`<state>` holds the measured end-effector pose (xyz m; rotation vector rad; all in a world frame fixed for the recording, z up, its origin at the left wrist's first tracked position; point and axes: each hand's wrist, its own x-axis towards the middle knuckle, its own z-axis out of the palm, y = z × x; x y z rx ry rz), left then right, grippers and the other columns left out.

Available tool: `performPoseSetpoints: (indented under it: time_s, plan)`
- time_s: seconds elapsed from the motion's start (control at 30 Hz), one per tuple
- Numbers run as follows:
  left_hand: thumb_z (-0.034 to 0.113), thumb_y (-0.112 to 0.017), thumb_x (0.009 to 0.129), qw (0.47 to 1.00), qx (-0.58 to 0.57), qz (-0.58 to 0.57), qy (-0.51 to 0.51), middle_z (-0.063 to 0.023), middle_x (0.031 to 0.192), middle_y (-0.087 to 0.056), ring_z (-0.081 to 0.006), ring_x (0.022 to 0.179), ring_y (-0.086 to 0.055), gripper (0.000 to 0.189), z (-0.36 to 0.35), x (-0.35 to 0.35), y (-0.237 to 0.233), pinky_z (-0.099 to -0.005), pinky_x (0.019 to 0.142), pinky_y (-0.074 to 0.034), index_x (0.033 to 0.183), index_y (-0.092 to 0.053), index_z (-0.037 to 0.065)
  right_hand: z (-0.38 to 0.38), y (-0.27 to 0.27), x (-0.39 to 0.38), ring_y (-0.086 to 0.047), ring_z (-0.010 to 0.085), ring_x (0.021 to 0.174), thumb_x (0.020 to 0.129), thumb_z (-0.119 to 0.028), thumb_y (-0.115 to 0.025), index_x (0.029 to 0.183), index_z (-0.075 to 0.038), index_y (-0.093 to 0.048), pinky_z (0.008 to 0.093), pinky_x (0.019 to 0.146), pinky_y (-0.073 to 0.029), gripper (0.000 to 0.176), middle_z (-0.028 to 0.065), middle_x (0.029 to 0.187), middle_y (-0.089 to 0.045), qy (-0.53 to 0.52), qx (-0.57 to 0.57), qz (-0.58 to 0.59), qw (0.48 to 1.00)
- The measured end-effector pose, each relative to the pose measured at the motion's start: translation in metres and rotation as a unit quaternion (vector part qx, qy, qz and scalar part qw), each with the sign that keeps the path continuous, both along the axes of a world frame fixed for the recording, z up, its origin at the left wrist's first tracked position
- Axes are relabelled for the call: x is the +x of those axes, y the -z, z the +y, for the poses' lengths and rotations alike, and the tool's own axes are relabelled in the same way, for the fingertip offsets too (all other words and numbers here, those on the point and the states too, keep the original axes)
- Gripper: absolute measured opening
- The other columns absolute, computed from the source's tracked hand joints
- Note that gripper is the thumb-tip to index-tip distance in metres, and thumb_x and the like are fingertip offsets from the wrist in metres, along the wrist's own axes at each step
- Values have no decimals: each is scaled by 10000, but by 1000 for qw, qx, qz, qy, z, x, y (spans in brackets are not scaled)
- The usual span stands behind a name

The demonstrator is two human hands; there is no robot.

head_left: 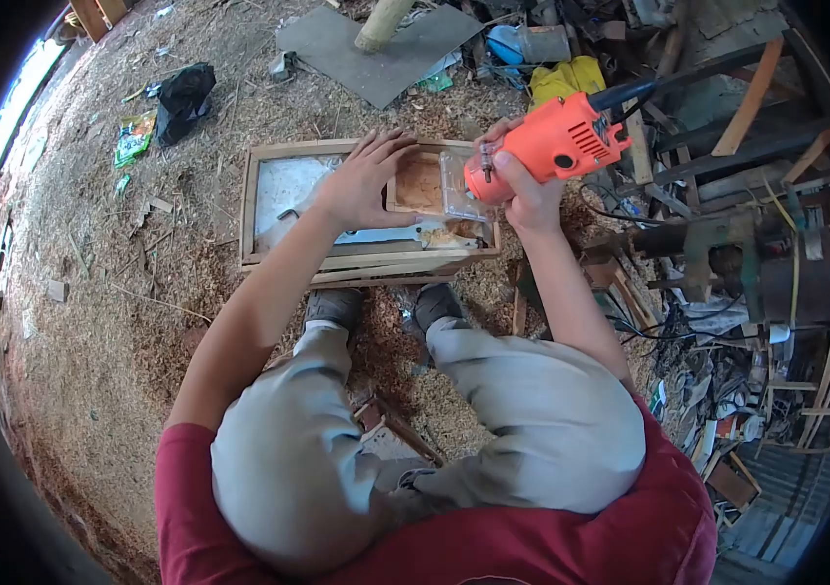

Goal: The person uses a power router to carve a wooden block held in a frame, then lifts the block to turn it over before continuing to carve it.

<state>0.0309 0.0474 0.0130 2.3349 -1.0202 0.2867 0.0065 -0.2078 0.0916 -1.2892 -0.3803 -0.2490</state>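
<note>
My right hand [522, 193] is wrapped round the lower body of an orange trim router [559, 138], which is tilted. The router's clear plastic base [456, 185] is over the right end of a small wooden piece [421, 178] with a framed recess. My left hand [364, 182] spans the left side of this piece, fingers at its far edge and thumb at its near edge. Both sit on a shallow wooden-framed box [248, 210] with a pale top. Whether the bit touches the wood is hidden.
A small black hex key [287, 214] lies on the box's left part. My shoes [335, 306] are close to its near side. Shavings cover the ground. A black plastic bag [184, 102] lies far left, a grey sheet [337, 49] beyond, and wood scraps and machinery [761, 268] at right.
</note>
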Motion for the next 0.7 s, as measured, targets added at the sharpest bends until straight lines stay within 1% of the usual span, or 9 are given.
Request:
performPoseSetpoints:
  time_s: [0.07,0.17,0.2,0.27,0.37,0.47,0.57,0.6,0.7]
  plan:
    - [573,-830,758,1000,-17,0,17,-206,1553,-484,-384,1528,-363,1032,0,0,3,-541,1308,-212,1532,-450,7,2,5,5,-700,204,966,828,-15,-755,1257,-21,-547,375,851,-603,477,117,1087,-680,-12,16,10,1000]
    - [559,-830,769,1000,-14,27,8,-225,1545,-482,-397,1516,-378,1001,0,-2,-4,-536,1300,-243,1518,-461,7,1,23,18,-698,211,976,834,-14,-748,1261,-16,-551,382,862,-603,471,128,1098,-676,-25,21,14,999]
    - [574,-829,766,1000,-13,25,3,-229,1535,-485,-407,1502,-390,1006,0,-3,-5,-535,1294,-256,1512,-464,5,0,29,22,-698,213,981,836,-13,-745,1262,-15,-552,385,868,-602,468,132,1102,-675,-28,19,14,999]
    - [602,-828,761,1000,-10,21,-2,-237,1516,-492,-428,1473,-415,1017,-2,-3,-5,-532,1281,-281,1500,-470,2,6,23,21,-692,215,997,838,-10,-742,1263,-14,-552,393,889,-592,467,135,1108,-673,-37,16,29,999]
    - [650,-837,724,999,-5,32,-19,-237,1485,-501,-464,1423,-441,1069,-4,-6,-5,-536,1253,-324,1489,-471,-1,0,32,19,-684,216,1018,840,-6,-738,1259,-13,-554,401,914,-580,458,133,1108,-672,-37,-8,42,998]
    - [665,-846,702,999,-6,-1,-44,-238,1441,-512,-493,1384,-454,1101,-7,-6,7,-539,1226,-354,1468,-468,-29,-2,39,28,-679,214,1024,844,-5,-733,1249,-12,-558,398,919,-576,442,133,1104,-672,-38,-39,23,998]
    - [667,-851,693,997,-14,-12,-68,-246,1435,-500,-503,1386,-451,1125,-8,-9,8,-538,1221,-361,1457,-458,-59,2,39,18,-678,213,1012,844,-17,-735,1226,-6,-563,390,913,-576,420,140,1094,-675,-35,-55,30,997]
    - [674,-855,681,996,8,-5,-86,-252,1455,-480,-501,1402,-437,1139,-9,-10,9,-539,1228,-348,1436,-456,-79,2,40,18,-679,213,1006,843,-20,-736,1222,-5,-564,388,911,-576,417,141,1092,-675,-34,-65,20,997]
    - [736,-823,668,994,5,-23,-104,-276,1402,-523,-511,1393,-432,1132,-9,-11,7,-520,1223,-351,1368,-522,-101,7,35,19,-680,211,989,842,-20,-734,1213,-3,-566,386,902,-578,407,142,1089,-675,-34,-72,10,997]
